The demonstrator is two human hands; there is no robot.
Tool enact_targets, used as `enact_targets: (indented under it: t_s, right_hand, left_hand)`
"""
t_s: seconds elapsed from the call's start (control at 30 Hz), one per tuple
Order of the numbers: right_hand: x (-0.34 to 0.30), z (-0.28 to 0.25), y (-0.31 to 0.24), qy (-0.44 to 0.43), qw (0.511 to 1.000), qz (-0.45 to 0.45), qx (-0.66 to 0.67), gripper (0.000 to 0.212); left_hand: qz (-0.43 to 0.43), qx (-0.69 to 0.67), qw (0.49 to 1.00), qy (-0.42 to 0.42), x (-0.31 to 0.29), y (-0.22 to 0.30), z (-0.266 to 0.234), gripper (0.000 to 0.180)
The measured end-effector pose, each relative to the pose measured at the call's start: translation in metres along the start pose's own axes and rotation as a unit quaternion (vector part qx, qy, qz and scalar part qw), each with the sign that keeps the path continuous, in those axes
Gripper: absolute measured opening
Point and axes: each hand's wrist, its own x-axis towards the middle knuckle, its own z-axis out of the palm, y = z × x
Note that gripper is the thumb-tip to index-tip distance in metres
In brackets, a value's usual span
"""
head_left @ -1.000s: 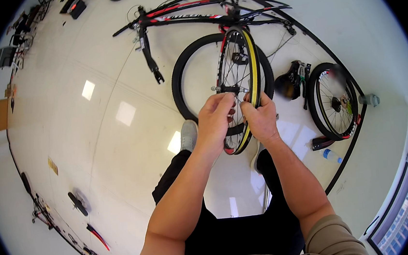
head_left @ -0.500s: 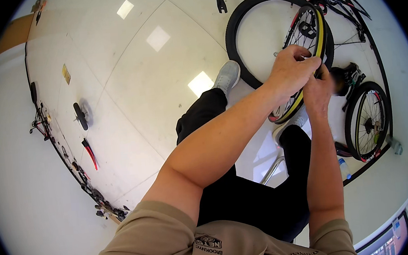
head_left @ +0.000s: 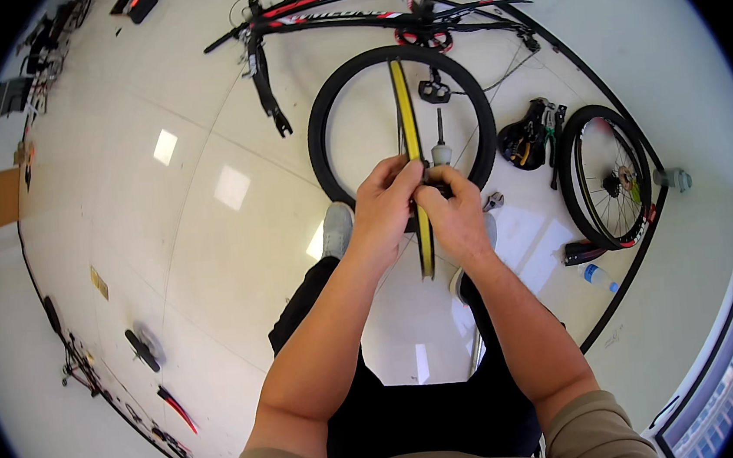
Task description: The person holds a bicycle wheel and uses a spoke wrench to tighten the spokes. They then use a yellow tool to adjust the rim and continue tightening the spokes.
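A bicycle wheel, its rim [head_left: 408, 121] lined with a yellow strip, stands edge-on to me between my hands. My left hand [head_left: 385, 210] is closed on the rim's left side, thumb pressing near the yellow strip. From the right, my right hand [head_left: 457, 221] grips the same stretch, its fingers bent and partly hidden. Both thumbs nearly meet there. Beyond and below the wheel, a loose black tire [head_left: 317, 137] lies flat on the floor. A grey cylinder with a thin dark shaft [head_left: 441, 154] lies inside the tire's ring, and an adjustable wrench [head_left: 493, 201] is beside my right hand.
A black, red and white bicycle frame [head_left: 340, 20] lies across the far floor, its fork [head_left: 263, 81] pointing toward me. To the right are a saddle [head_left: 520, 139], green-handled pliers [head_left: 548, 117], a tired wheel [head_left: 575, 202] and a water bottle [head_left: 597, 277]. Bike parts [head_left: 82, 367] line the left wall.
My view has swung right, bringing more of the frame into sight. The wheel has turned from slanted to edge-on, and both hands still grip its rim.
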Motion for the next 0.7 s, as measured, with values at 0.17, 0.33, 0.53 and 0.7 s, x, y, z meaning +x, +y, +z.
enact_targets:
  t_s: [0.17, 0.33, 0.53, 0.7]
  right_hand:
    - [0.007, -0.009, 0.005, 0.023, 0.993, 0.010, 0.117, 0.026]
    - [0.001, -0.008, -0.022, 0.050, 0.986, -0.044, 0.155, 0.038]
    - [0.005, -0.012, -0.030, 0.090, 0.969, 0.030, 0.226, 0.052]
    - [0.014, -0.015, -0.026, 0.077, 0.934, 0.129, 0.325, 0.044]
  left_hand:
    - [0.075, 0.074, 0.994, 0.028, 0.001, -0.006, 0.007, 0.033]
    - [0.139, 0.163, 0.976, 0.039, 0.001, -0.015, 0.009, 0.030]
    - [0.135, 0.239, 0.960, 0.051, -0.002, -0.015, 0.016, 0.030]
    - [0.143, 0.232, 0.960, 0.060, -0.001, -0.018, 0.013, 0.030]
